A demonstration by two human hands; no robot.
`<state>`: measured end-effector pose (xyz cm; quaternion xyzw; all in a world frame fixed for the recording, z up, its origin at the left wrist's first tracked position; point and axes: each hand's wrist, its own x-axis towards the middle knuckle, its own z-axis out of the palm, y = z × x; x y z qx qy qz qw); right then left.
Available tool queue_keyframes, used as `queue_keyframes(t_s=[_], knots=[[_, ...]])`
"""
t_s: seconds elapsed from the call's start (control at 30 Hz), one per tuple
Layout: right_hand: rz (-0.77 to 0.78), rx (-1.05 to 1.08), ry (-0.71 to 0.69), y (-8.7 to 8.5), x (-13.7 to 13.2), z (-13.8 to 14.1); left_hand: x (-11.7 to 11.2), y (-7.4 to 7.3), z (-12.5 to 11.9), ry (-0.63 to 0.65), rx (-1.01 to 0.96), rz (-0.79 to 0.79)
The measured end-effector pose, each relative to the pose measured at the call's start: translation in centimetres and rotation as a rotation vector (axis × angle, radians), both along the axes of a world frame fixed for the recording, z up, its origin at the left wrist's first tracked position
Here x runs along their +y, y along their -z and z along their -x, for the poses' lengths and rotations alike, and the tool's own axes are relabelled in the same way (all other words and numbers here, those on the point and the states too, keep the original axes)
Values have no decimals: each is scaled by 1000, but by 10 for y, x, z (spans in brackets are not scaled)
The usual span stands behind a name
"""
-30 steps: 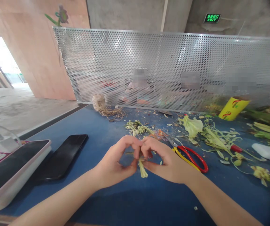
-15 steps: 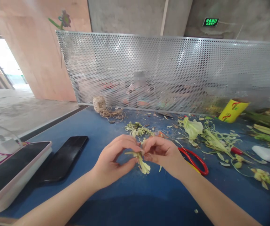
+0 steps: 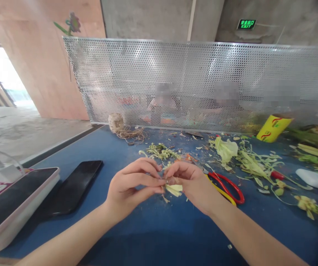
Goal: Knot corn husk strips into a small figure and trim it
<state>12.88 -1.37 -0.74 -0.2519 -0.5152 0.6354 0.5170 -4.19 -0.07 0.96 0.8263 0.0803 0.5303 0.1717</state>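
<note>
A small pale yellow-green leafy piece, flared like a petal, sits between my two hands over the middle of the table. The fingertips and thumb of my left hand pinch its narrow end. My right hand has its fingers curled against the same piece, its tips partly hidden behind it. Just past the right wrist lie scissors with red and yellow handles, partly covered by that forearm. Beyond the fingers is a little heap of thin green plant bits.
On the left are a black phone and a larger device in a pale case. Twine lies at the back, before a perforated metal screen. Leaf scraps, a yellow roll and a white object are rightward.
The leafy piece has turned from pointing down to pointing right. My left fingers have closed further around its narrow end, and both hands stay nearly in place.
</note>
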Motion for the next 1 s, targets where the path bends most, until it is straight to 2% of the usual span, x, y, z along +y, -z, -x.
queue_keyframes(t_s=[0.2,0.4,0.7,0.77,0.87,1.0], knots=[[107,90,-19,-2,-1,1,-5,-2,-4,-69,-18,125],[243,198,-20,-1,-1,2,-6,4,-6,-139,-42,235],[205,199,-106,-4,-2,2,-5,10,-7,-292,-7,353],[216,185,-115,-5,-1,1,-5,10,-8,-289,11,342],[294,152,-131,-5,-1,0,-4,8,-7,-260,14,239],[379,141,-253,-7,-3,-2,-3,4,-3,-152,48,79]])
